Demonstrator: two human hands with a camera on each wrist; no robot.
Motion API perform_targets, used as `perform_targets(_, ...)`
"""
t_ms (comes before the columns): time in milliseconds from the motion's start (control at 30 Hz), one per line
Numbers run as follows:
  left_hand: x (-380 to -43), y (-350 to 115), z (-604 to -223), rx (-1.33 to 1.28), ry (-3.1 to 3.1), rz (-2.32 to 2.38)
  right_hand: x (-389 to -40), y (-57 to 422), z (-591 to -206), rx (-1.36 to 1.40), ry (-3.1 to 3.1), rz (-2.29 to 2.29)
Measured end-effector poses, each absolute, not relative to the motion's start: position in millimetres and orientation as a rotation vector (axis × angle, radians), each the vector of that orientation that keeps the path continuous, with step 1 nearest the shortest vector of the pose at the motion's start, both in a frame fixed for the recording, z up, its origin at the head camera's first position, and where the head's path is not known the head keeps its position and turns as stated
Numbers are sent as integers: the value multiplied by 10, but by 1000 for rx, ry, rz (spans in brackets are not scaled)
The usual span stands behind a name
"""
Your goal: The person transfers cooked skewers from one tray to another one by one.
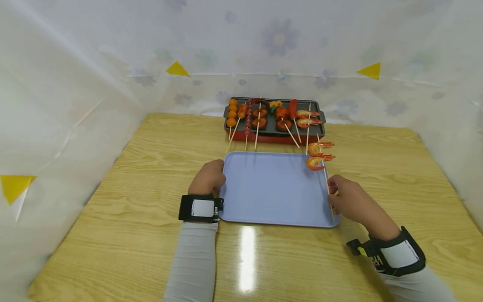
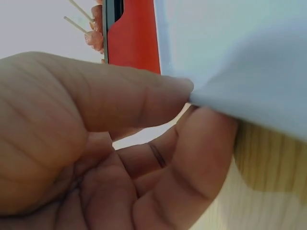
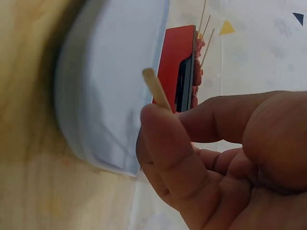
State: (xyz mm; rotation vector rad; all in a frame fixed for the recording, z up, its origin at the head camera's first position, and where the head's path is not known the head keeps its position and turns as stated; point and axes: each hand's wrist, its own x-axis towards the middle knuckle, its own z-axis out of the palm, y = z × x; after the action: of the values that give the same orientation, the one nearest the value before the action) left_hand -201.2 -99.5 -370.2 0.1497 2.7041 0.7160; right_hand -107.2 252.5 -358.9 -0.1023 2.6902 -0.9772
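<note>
A pale blue rectangular tray (image 1: 273,188) lies in front of the grill. At its left edge is my left hand (image 1: 208,178); the left wrist view has the thumb (image 2: 163,93) and fingers pinching the tray's rim. By the tray's right edge, my right hand (image 1: 349,199) pinches the stick of a shrimp skewer (image 1: 317,162). Two orange shrimp sit toward the skewer's far end, overlapping the tray's back right corner in the head view. The blunt stick end (image 3: 154,86) pokes out past my right fingertips.
Behind the tray stands a red and black grill (image 1: 271,136). It bears several skewers, among them orange balls (image 1: 232,113), a sausage (image 1: 293,109) and another shrimp skewer (image 1: 308,122). The wooden table (image 1: 143,180) meets flower-patterned sheeting (image 1: 279,50) at back and sides.
</note>
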Motion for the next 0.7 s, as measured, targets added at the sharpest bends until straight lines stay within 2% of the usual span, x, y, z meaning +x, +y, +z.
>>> perform_targets(700, -2003, -989, -3688, 140, 2714, 696, -994, 2421, -3709, -190, 2789, -680)
